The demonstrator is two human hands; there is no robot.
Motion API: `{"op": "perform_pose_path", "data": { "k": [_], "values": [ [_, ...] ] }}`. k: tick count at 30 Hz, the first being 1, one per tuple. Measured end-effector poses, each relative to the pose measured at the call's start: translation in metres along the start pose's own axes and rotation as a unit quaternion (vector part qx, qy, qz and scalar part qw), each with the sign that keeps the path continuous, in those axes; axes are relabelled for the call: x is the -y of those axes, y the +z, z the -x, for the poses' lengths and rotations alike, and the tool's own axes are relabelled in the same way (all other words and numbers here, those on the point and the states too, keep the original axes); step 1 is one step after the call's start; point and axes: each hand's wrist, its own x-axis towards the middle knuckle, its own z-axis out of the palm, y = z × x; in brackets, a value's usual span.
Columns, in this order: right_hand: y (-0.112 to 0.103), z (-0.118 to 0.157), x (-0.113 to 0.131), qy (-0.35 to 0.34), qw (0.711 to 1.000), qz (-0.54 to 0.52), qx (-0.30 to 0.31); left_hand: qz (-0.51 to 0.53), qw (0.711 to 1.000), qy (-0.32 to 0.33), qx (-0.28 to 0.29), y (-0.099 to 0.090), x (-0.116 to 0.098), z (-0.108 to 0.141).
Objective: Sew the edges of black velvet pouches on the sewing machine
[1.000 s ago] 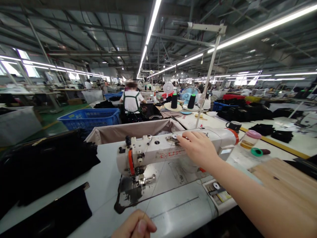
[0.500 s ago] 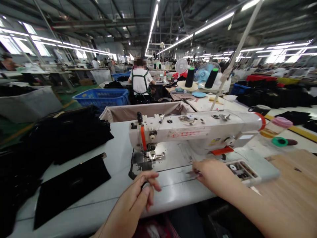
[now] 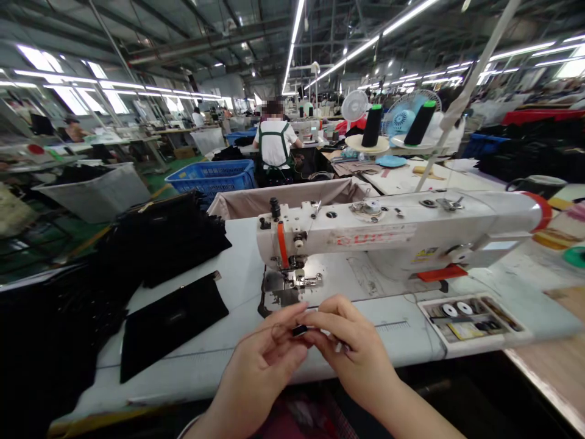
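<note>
My left hand (image 3: 264, 360) and my right hand (image 3: 354, 347) meet in front of the sewing machine (image 3: 388, 235), fingertips close together. Between them is a small black piece (image 3: 300, 330) with a pale edge; its kind is too small to tell. My left fingers are curled around it, and my right thumb and fingers pinch at it. A small whitish or metallic thing (image 3: 340, 346) shows inside my right fingers, mostly hidden. Just behind the hands stands the presser foot (image 3: 304, 280). On the machine bed to the left lies a flat black fabric piece (image 3: 173, 323).
Black fabric pieces (image 3: 159, 241) are stacked at the left. A parts tray (image 3: 475, 323) with white bobbins sits at the right. Behind the machine are a cloth-lined bin (image 3: 287, 196), a blue basket (image 3: 210, 177) and black thread cones (image 3: 372, 126). A co-worker (image 3: 274, 143) sits farther back.
My right hand has come leftward from the machine bed to meet my left hand. Both hands now close around the small black piece. The view has shifted, uncovering the parts tray.
</note>
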Motion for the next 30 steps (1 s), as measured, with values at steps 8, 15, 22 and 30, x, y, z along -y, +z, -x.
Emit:
{"op": "perform_pose_path", "data": {
  "k": [8, 15, 22, 30],
  "values": [
    [0.008, 0.012, 0.0, 0.156, 0.899, -0.404, -0.068, 0.071, 0.99, 0.017, -0.124, 0.006, 0.021, -0.006],
    [-0.104, 0.03, -0.013, 0.15, 0.792, -0.469, -0.361, -0.13, 0.979, -0.018, -0.157, -0.027, 0.059, -0.011],
    [-0.08, 0.047, -0.034, 0.309, 0.872, -0.277, -0.258, -0.283, 0.956, 0.036, -0.07, -0.018, 0.088, -0.031],
    [0.033, 0.036, -0.045, 0.357, 0.905, -0.227, -0.032, -0.141, 0.989, -0.013, -0.032, -0.001, 0.065, -0.015]
  ]
}}
